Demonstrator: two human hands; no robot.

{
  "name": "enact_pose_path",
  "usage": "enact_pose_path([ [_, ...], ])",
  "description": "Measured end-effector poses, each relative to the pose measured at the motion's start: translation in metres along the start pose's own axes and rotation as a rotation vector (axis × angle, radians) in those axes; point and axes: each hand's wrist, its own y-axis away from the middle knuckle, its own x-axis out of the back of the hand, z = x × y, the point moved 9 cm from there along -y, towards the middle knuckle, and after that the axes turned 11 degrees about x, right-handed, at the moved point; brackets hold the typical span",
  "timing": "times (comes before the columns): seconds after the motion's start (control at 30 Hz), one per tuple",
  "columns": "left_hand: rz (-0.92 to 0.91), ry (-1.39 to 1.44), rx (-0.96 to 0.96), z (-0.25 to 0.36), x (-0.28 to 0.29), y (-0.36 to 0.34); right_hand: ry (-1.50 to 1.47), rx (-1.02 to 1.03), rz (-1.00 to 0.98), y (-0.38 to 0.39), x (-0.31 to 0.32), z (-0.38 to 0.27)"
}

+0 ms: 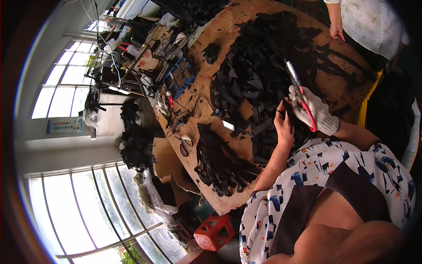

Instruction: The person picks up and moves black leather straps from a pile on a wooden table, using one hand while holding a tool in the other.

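Note:
My right hand, in a white knitted glove, is closed round a pair of scissors with red handles. Their silver blades point away from me over a big heap of black fabric pieces. Just left of the glove, my bare left hand pinches a small black fabric piece between thumb and fingers. The two hands are close together above the near edge of the heap. A second bundle of black strips lies to the left of my left forearm.
The wooden table carries a blue frame, loose cords and a white tag-like object. A red plastic stool stands below the near corner. Another person stands at the far right beside a yellow-edged container.

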Motion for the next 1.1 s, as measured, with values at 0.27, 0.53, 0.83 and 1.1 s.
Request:
enact_pose_path([
  [0.27, -0.061, -0.186, 0.024, 0.018, -0.009, 0.006, 1.148, 0.622, -0.293, 0.011, -0.022, -0.038],
  [0.53, 0.081, -0.201, -0.012, 0.019, -0.014, 0.010, 1.005, 0.583, -0.321, 0.012, -0.029, -0.039],
  [0.83, 0.350, -0.679, -0.119, 0.076, 0.007, 0.012, 0.380, -0.153, 0.042, 0.005, 0.011, -0.014],
  [1.1, 0.299, -0.559, -0.089, 0.077, 0.012, 0.003, 0.496, -0.395, -0.261, 0.049, 0.004, -0.005],
])
